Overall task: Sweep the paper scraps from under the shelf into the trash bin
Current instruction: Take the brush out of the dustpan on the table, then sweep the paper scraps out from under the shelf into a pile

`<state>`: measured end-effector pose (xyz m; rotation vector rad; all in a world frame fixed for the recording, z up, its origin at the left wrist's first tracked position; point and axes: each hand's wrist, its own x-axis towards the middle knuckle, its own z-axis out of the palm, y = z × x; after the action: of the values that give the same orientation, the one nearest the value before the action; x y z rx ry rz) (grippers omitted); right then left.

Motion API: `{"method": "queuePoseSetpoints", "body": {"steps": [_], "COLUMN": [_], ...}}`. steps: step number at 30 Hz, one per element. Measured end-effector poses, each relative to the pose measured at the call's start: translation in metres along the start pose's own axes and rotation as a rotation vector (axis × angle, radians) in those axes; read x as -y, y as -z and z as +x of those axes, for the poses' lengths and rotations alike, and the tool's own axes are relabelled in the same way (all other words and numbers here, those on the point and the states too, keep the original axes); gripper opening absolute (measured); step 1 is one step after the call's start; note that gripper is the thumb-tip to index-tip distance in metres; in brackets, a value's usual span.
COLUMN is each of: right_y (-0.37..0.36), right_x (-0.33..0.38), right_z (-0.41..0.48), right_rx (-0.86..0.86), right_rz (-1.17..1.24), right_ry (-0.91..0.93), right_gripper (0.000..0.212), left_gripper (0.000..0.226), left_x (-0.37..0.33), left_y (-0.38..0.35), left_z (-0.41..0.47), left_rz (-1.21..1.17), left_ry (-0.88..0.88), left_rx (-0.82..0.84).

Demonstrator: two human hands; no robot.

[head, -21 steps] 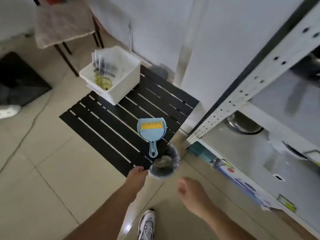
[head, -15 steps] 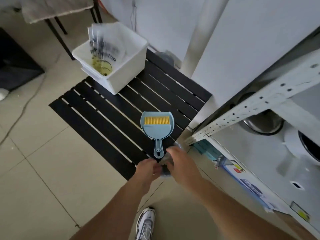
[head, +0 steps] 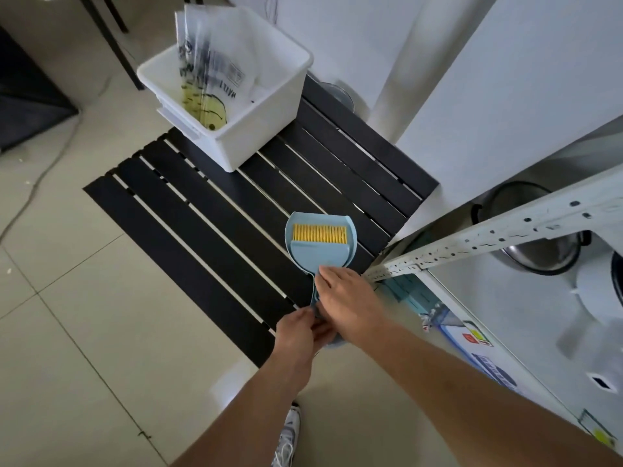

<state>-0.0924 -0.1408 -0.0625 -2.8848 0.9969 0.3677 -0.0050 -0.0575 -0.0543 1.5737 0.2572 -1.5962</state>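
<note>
A light blue dustpan (head: 305, 254) lies on a low black slatted platform (head: 202, 210), with a yellow-bristled brush (head: 319, 233) nested in it. Both handles point toward me. My left hand (head: 300, 332) pinches the end of the stacked handles. My right hand (head: 344, 298) lies over the handles just above it, fingertips reaching the brush body. A white trash bin (head: 269, 109) holding crumpled plastic bags stands at the platform's far corner. The white metal shelf (head: 505, 230) rises on the right. I see no paper scraps under it from here.
Pots sit on the shelf's lower level (head: 546, 251), and flat printed boxes (head: 472, 338) lie on the floor beneath it. A rounded pale edge (head: 335, 343) peeks out under my hands. A cable (head: 43, 170) runs across the tiles on the left. My shoe (head: 286, 439) is below.
Both hands moved forward from beside a small round container and closed together on the dustpan handle. The view has leaned in closer over the platform.
</note>
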Motion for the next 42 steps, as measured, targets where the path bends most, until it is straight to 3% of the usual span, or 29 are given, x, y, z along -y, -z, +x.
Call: {"method": "queuePoseSetpoints", "body": {"steps": [5,8,12,15,17,19,23,26,29,31,36,39,42], "right_y": [0.016,0.048,0.085,0.083,0.061,0.034,-0.024,-0.071,-0.127,-0.164,-0.271,-0.331,-0.381], "right_x": [0.004,0.006,0.011,0.034,0.046,0.056,0.065,0.054,0.031,0.008,-0.059,-0.090,-0.119], "right_z": [-0.006,-0.023,-0.089,-0.144,-0.179,-0.215,-0.274,-0.298,-0.310,-0.314,-0.315,-0.315,-0.313], "right_rx": [-0.295,-0.556,-0.925,-1.001,-0.964,-0.900,-0.774,-0.808,-0.796,-0.788,-0.726,-0.801,-0.859], "right_rz": [0.082,0.317,0.882,1.371,1.473,1.530,1.468,1.335,1.206,1.117,0.889,0.812,0.787], "right_ry": [-0.030,-0.248,-0.681,-1.129,-1.350,-1.459,-1.447,-1.345,-1.252,-1.164,-1.039,-1.049,-1.136], "right_gripper": [0.032,0.027,0.020,0.027,0.025,0.025,0.033,0.012,0.043,0.032,0.025,0.018,0.019], "left_gripper": [0.033,0.030,0.028,0.039,0.043,0.036,0.033,0.041,0.033,0.021,0.020,0.024,0.031], "left_x": [-0.005,-0.005,0.018,0.050,0.075,0.108,0.183,0.233,0.275,0.297,0.339,0.353,0.349], "left_y": [0.001,0.004,0.007,-0.004,-0.015,-0.026,-0.039,-0.049,-0.071,-0.089,-0.128,-0.153,-0.178], "left_z": [-0.008,-0.008,-0.042,-0.076,-0.084,-0.082,-0.057,-0.027,0.010,0.040,0.128,0.169,0.192], "left_rz": [0.035,0.004,-0.102,-0.188,-0.225,-0.229,-0.145,-0.065,0.039,0.111,0.351,0.603,0.997], "left_ry": [0.008,0.022,0.078,0.253,0.356,0.385,0.430,0.474,0.505,0.499,0.374,0.262,-0.067], "left_rx": [0.011,-0.022,-0.042,0.140,0.203,0.203,0.173,0.219,0.278,0.326,0.490,0.509,0.533]}}
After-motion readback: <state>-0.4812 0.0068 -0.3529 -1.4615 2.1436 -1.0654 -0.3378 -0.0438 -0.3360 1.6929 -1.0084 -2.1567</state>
